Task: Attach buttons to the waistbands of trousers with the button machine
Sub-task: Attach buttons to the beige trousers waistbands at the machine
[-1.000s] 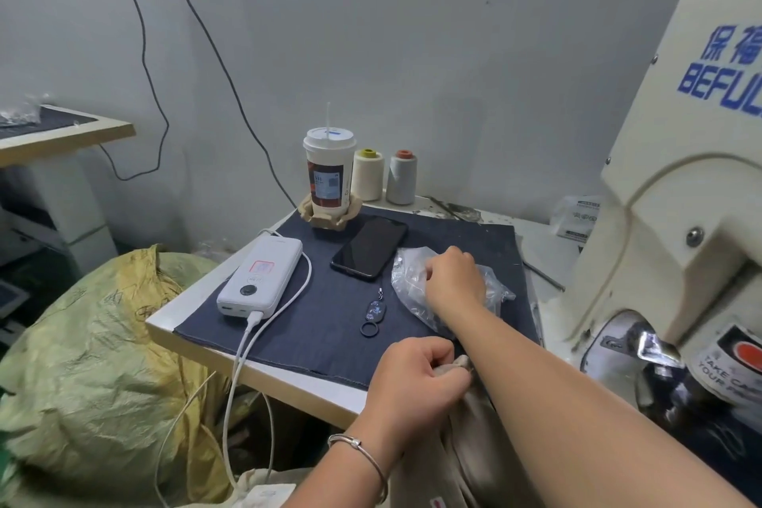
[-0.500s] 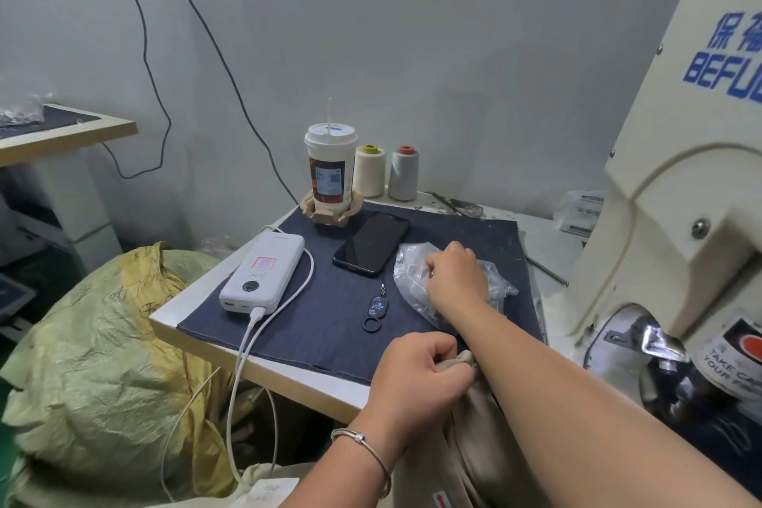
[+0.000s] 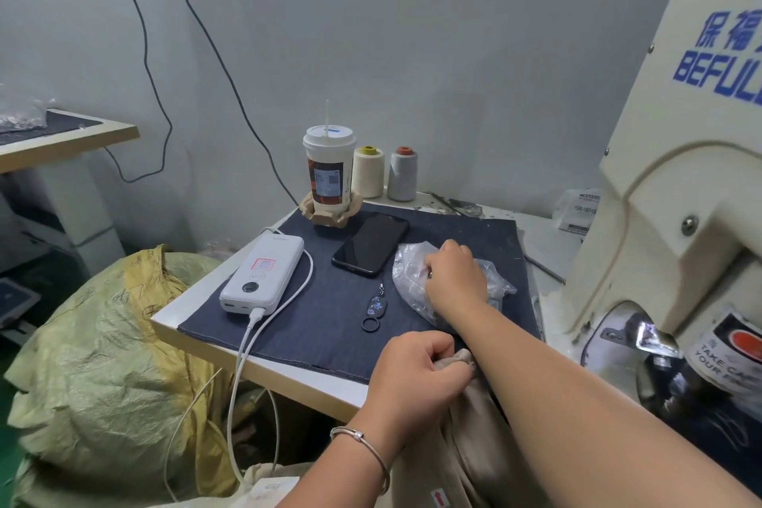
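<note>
My left hand is closed on the top edge of beige trousers that hang below the table's front edge. My right hand reaches across to a clear plastic bag lying on the dark blue cloth; its fingers are curled inside the bag's mouth, and what they hold is hidden. The cream button machine stands at the right, with its metal head low beside my right forearm.
On the cloth lie a white power bank with a white cable, a black phone and a small key ring. A drink cup and two thread spools stand at the back. A yellow-green sack sits left.
My right hand has shifted slightly inside the plastic bag. My left hand keeps its hold on the trousers. The camera has moved a little.
</note>
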Motion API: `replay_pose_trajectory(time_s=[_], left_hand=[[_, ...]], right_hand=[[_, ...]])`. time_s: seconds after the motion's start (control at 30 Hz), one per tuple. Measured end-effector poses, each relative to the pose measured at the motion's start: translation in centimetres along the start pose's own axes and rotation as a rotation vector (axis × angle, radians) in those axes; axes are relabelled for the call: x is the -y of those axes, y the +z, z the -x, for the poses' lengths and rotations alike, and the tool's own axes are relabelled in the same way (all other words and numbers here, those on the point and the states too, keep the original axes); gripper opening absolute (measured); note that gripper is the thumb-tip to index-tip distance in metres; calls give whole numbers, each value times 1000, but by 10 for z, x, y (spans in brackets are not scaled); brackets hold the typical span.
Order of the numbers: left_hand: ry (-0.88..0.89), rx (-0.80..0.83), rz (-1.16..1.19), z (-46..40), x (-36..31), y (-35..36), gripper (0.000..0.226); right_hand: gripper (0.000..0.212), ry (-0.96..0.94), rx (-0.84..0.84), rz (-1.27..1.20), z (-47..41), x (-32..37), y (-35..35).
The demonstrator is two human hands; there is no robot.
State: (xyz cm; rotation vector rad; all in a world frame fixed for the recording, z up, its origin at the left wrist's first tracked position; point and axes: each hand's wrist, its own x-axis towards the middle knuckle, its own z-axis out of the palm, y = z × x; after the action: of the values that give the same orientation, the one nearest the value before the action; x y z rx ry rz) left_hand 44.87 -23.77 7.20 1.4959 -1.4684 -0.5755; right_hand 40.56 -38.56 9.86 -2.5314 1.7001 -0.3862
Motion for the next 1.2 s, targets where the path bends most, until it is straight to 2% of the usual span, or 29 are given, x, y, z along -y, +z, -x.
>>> replay_pose_trajectory(time_s=[0.33,0.53,0.67,0.97,1.2], left_hand=[[-5,7,-17,-1,0,0,40],[-5,8,-14,-1,-2,0,38],[-13,-4,-16,0,0,1,46],[-23,-8,-28,-1,1,1,42],[-45,-12,-32,-4,1,2,34]], right_hand=[[25,-56,0,187,2,0,-3],[25,-55,0,187,3,-2,-4],[26,-38,-40,147,3,-3,-1],[21,-159,-135,95,4,-9,3],[16,-134,-352,-173,25,-17,-10]])
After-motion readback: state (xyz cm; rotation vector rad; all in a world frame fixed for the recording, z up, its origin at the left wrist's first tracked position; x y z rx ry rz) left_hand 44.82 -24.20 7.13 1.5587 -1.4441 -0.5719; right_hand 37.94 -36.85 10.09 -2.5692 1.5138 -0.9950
